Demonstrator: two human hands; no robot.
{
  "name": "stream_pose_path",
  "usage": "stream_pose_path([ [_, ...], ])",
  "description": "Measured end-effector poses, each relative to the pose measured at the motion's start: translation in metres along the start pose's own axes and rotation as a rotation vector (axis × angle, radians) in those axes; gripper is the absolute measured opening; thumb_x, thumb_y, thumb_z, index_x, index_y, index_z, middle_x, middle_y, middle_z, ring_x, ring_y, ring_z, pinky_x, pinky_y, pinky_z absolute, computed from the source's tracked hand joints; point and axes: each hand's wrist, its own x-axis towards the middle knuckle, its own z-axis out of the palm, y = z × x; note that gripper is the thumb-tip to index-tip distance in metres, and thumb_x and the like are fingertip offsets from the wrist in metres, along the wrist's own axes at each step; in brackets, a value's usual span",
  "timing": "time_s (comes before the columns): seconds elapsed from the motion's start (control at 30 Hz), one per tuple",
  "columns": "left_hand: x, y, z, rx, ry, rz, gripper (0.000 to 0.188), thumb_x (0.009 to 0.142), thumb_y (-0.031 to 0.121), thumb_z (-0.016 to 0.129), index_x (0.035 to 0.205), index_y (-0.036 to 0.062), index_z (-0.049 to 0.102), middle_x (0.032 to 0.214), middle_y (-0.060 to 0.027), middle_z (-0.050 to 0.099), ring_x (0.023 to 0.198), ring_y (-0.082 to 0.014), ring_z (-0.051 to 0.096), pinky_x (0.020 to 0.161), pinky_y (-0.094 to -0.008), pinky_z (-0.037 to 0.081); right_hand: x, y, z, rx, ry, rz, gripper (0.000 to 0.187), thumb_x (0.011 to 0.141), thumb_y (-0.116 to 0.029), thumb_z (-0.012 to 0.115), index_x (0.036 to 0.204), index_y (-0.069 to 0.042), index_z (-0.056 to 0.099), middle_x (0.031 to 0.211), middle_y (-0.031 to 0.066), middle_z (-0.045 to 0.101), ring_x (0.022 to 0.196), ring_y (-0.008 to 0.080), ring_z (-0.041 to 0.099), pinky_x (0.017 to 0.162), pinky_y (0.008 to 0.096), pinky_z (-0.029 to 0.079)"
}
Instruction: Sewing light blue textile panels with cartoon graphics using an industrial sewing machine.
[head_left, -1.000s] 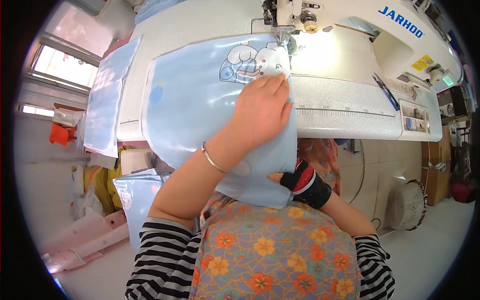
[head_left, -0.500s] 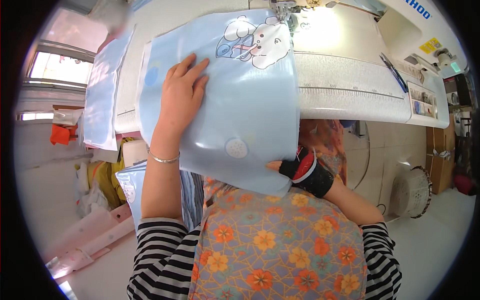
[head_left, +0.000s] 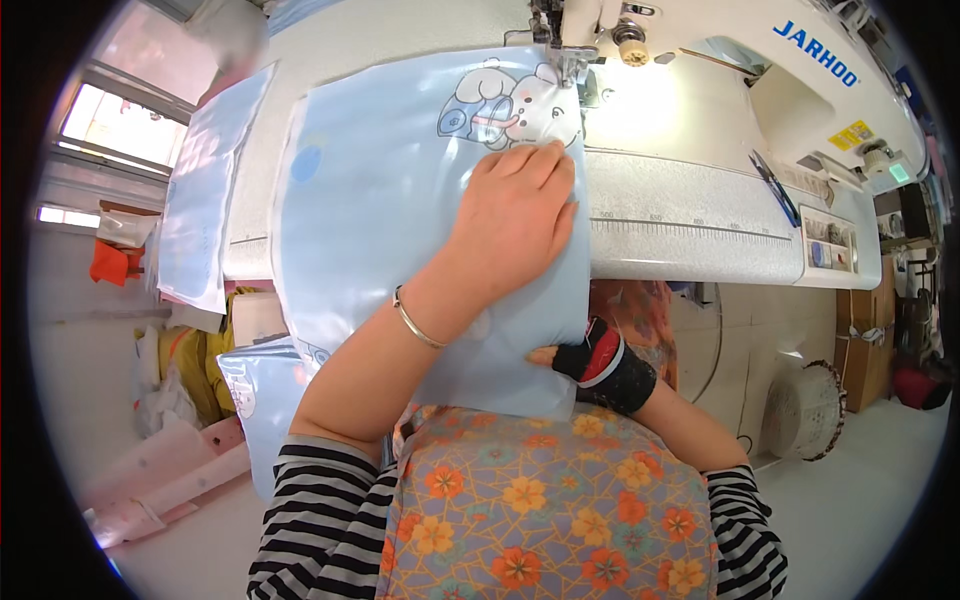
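Note:
A glossy light blue sheet (head_left: 390, 200) with a printed cartoon bear lies across the sewing machine bed, its near end hanging over the front edge. Its far right corner sits at the presser foot (head_left: 572, 70). Flat on top of the sheet rests my left hand (head_left: 520, 215), fingers stretched toward the foot beside the right edge. My right hand (head_left: 600, 365), in a black and red fingerless wrist wrap, pinches the near right edge. The thumb lies above the sheet; the other fingers are hidden beneath it.
Blue thread snips (head_left: 776, 190) lie on the machine bed (head_left: 690, 215) at the right, near a small parts tray (head_left: 830, 243). Another blue sheet (head_left: 205, 190) hangs over the left edge. Folded blue sheets (head_left: 268, 385) hang below. A round basket (head_left: 803, 410) stands on the floor.
My left hand has slid right across the sheet, from its left middle to the right edge near the presser foot. My right hand keeps its hold. The view has tilted slightly upward.

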Motion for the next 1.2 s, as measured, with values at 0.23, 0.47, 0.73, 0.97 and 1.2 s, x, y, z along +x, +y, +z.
stream_pose_path([
  [0.23, 0.009, -0.007, 0.009, 0.07, -0.016, -0.039, 0.04, 0.081, 0.015, 0.061, 0.116, -0.0048, 0.058, 0.127, -0.0194, 0.056, 0.12, -0.0311, 0.052, 0.099, -0.0508, 0.042, 0.01, -0.001, 0.007, 0.005, 0.101, 0.013, 0.036, 0.084, -0.021, 0.072, 0.113, -0.001, 0.063, 0.103, 0.0116, 0.069, 0.096, 0.0192, 0.065, 0.086, 0.0332, 0.051],
  [0.47, 0.011, -0.024, 0.018, -0.006, -0.017, -0.028, 0.041, 0.083, 0.019, 0.061, 0.116, -0.0053, 0.057, 0.129, -0.0198, 0.054, 0.123, -0.0325, 0.049, 0.103, -0.0541, 0.039, 0.021, 0.007, 0.001, -0.068, 0.142, -0.082, 0.037, 0.086, -0.021, 0.071, 0.115, 0.0, 0.061, 0.101, 0.0113, 0.07, 0.09, 0.0211, 0.067, 0.082, 0.0341, 0.053],
  [0.73, -0.055, 0.01, -0.052, -0.163, -0.313, 0.049, 0.047, 0.08, 0.02, 0.064, 0.121, -0.0032, 0.056, 0.13, -0.0162, 0.053, 0.121, -0.0309, 0.051, 0.107, -0.048, 0.036, 0.03, -0.014, -0.002, 0.477, 0.176, -0.072, 0.037, 0.092, -0.028, 0.064, 0.118, -0.003, 0.058, 0.092, 0.0079, 0.069, 0.073, 0.0141, 0.067, 0.056, 0.0256, 0.054],
  [0.97, -0.088, -0.001, -0.039, 0.1, -0.166, 0.114, 0.049, 0.079, 0.009, 0.055, 0.127, -0.0009, 0.056, 0.135, -0.014, 0.053, 0.124, -0.0271, 0.05, 0.106, -0.046, 0.039, -0.02, -0.025, -0.057, -0.628, 0.279, -0.283, 0.021, 0.086, -0.014, 0.07, 0.103, -0.001, 0.066, 0.085, 0.0133, 0.07, 0.073, 0.0224, 0.069, 0.067, 0.0298, 0.056],
  [1.2, -0.091, 0.003, -0.038, 0.064, -0.165, 0.09, 0.049, 0.08, 0.008, 0.052, 0.128, -0.0017, 0.055, 0.135, -0.0154, 0.053, 0.125, -0.0289, 0.05, 0.107, -0.0466, 0.039, 0.027, -0.05, -0.045, -1.267, 0.374, -0.846, 0.045, 0.069, -0.011, 0.066, 0.114, -0.012, 0.064, 0.127, 0.0182, 0.055, 0.11, 0.0384, 0.057, 0.093, 0.0483, 0.047],
])
